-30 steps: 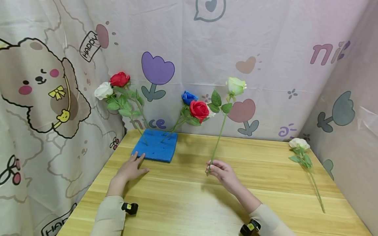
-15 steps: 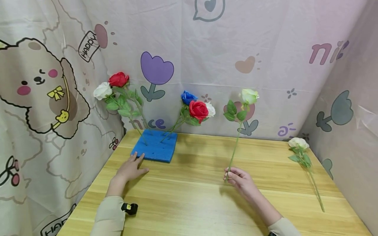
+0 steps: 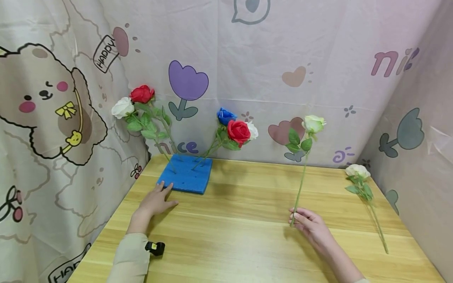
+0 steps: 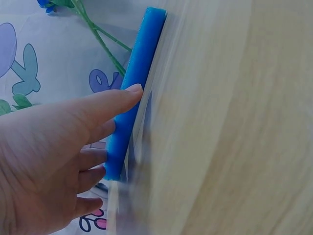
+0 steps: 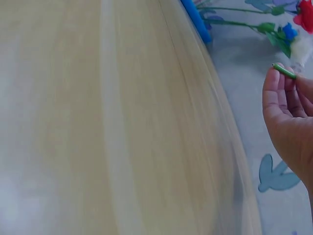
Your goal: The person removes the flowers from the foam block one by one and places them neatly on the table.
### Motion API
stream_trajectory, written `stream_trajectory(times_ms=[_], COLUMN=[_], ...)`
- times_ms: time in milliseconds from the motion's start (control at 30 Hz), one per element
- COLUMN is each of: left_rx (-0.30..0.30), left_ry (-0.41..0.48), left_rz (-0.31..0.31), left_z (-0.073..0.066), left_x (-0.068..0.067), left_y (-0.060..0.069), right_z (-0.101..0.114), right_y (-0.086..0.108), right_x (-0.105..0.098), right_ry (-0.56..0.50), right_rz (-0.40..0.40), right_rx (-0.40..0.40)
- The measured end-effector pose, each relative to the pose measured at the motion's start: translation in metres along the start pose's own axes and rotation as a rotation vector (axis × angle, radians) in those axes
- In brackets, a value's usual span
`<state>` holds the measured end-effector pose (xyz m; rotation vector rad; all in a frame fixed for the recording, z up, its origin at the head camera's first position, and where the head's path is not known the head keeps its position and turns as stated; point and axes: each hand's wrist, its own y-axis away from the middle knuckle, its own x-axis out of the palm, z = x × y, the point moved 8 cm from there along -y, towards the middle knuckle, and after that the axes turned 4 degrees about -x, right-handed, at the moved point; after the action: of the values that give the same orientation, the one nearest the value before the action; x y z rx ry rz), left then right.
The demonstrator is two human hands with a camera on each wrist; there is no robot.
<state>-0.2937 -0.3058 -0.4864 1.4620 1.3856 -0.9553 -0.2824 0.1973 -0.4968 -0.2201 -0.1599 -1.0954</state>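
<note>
Fingers of the left hand [image 3: 153,204] touch the near left edge of a blue foam block [image 3: 187,182], spread and fairly straight; the left wrist view shows this hand [image 4: 54,152] against the side of the block [image 4: 139,63]. Standing in the block are a white rose [image 3: 123,107] and a red rose [image 3: 142,94] leaning left, and a blue rose [image 3: 226,116], a red rose [image 3: 238,131] and a white rose [image 3: 252,130] leaning right. The right hand [image 3: 313,228] pinches the lower stem of a pale green rose [image 3: 314,124], held upright; its stem end [image 5: 284,71] shows in the right wrist view.
Another whitish rose [image 3: 358,172] lies on the right side of the wooden table [image 3: 226,243], its stem pointing toward the front. A printed curtain [image 3: 247,51] hangs behind the table and along both sides.
The right hand has moved to the right and nearer the front with the pale green rose, away from the blue block. The left hand has stayed at the block's edge.
</note>
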Motion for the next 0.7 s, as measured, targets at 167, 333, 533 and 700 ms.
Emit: stream_trajectory(times_ms=[167,333,533,700], left_rx=[0.001,0.004,0.005,0.0], left_ry=[-0.007,-0.002,-0.004,-0.006], left_rz=[-0.001,-0.004,0.0,0.0], left_z=[-0.001,-0.001,-0.001,0.0], left_x=[-0.002,-0.003,-0.003,0.0], left_y=[0.0,-0.001,0.0,-0.001], right_z=[0.005,0.012,0.013,0.015], right_y=[0.01,0.02,0.034,0.045], right_x=[-0.015,-0.028,-0.046,-0.062], right_ry=[0.027,0.014,0.024,0.027], right_rz=[-0.027,-0.048,-0.113,-0.132], right_rx=[0.02,0.037,0.087,0.102])
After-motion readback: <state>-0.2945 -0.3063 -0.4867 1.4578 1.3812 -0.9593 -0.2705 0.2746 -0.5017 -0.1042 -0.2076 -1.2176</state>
